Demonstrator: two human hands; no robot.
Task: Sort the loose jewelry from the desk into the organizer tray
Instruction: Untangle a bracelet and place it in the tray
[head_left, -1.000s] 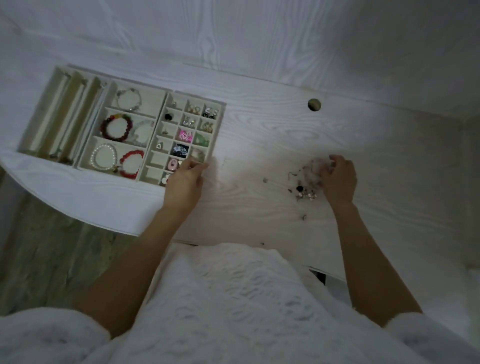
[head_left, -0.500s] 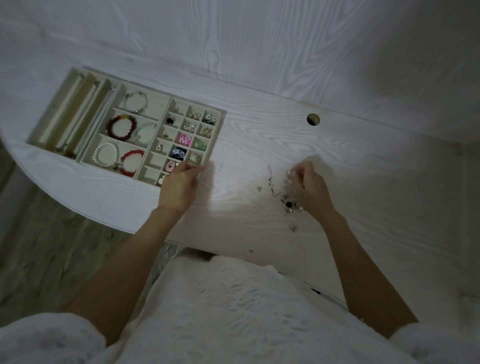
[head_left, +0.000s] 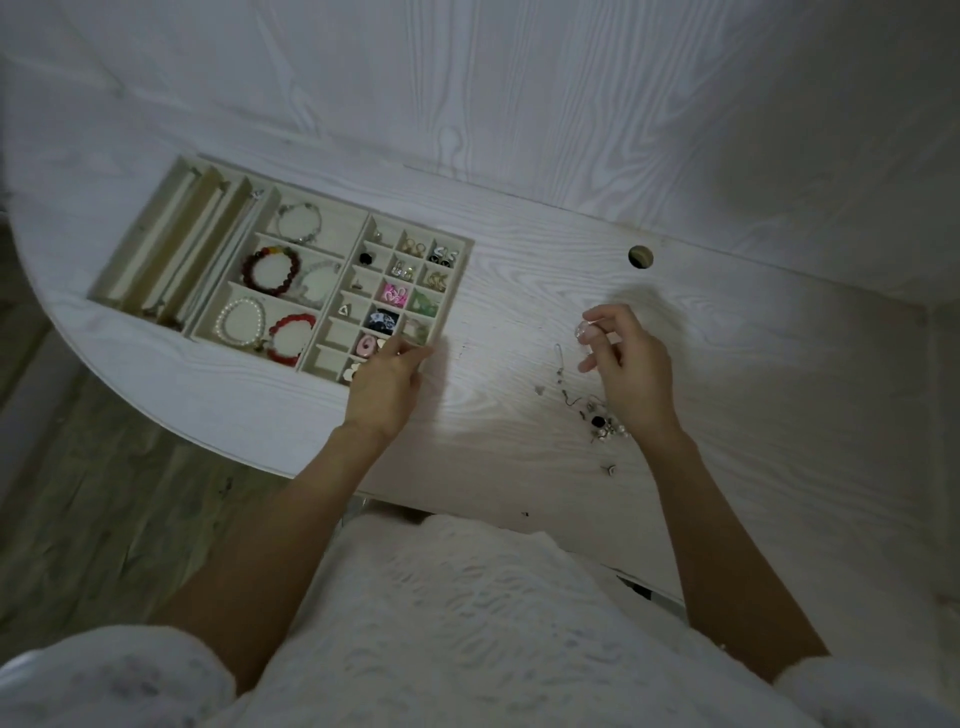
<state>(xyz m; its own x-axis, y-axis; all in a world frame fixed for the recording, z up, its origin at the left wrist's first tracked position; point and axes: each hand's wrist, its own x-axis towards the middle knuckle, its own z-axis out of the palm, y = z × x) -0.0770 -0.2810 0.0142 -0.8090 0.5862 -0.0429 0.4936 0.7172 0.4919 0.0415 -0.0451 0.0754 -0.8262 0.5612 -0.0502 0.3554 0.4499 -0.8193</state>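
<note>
Head view, right hand pinching small earring, left hand touching organizer tray

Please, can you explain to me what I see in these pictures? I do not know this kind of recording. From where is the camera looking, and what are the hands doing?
There is no machine here. A person wears one camera on the head, looking down at their own arms. The pictures share this view.

On the white desk stands an organizer tray with bracelets and small compartments. The left hand rests at the tray's near right corner. The right hand is raised above a loose jewelry pile and seems to pinch a small pale piece; its grip is partly hidden.
</note>
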